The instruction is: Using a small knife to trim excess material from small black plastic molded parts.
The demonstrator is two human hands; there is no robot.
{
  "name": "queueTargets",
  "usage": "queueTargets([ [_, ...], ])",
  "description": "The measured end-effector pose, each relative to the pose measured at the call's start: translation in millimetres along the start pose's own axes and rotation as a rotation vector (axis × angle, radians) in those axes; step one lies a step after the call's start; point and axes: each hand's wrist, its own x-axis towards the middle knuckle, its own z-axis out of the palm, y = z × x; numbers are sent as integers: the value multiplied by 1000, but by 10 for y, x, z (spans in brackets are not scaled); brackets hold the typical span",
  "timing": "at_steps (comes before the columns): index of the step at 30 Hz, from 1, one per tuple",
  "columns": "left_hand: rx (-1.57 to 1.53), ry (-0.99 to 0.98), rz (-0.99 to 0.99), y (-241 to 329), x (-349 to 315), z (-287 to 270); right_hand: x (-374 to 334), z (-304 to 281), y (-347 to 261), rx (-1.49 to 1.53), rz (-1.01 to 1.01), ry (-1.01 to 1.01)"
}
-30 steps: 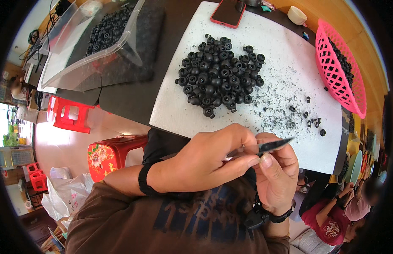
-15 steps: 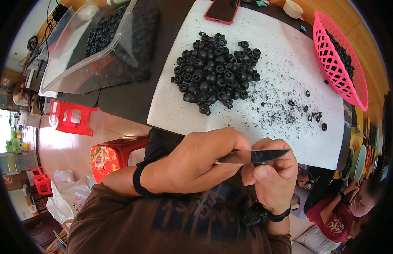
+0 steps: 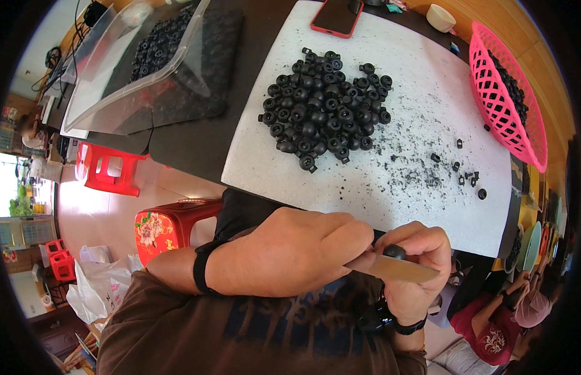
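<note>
My left hand [image 3: 284, 253] is closed around the handle of a knife [image 3: 400, 269], with the blade pointing right. In my right hand [image 3: 410, 303], fingers curled, sits a small round black plastic piece [image 3: 394, 251], right beside the blade. Both hands are close together just off the near edge of a white foam board [image 3: 284, 181]. On the board lies a heap of similar black round pieces [image 3: 318, 112] with small lugs. Black shavings [image 3: 421, 178] and several small black offcuts [image 3: 459, 165] are scattered to its right.
A pink basket [image 3: 500, 103] of black parts stands at the right. To the left is a clear plastic bin [image 3: 134, 119] with more parts. A phone [image 3: 336, 17] lies at the board's far edge. Red stools [image 3: 156, 231] stand left; another person [image 3: 490, 325] sits at lower right.
The knife has turned and come down, its broad side now showing in front of the black piece. My left hand has rolled over, and the right fingers have shifted with it.
</note>
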Motion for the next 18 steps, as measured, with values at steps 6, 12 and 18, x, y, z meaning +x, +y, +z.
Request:
queueTargets([
  [6, -8, -46, -21, 0, 2, 2, -45, -10, -34, -130, -48, 31],
  [12, 39, -55, -60, 30, -15, 41, -53, -61, -11, -201, -157, -86],
  [18, 129, -144, -186, 46, 23, 53, 37, -120, -236, -242, -325, -609],
])
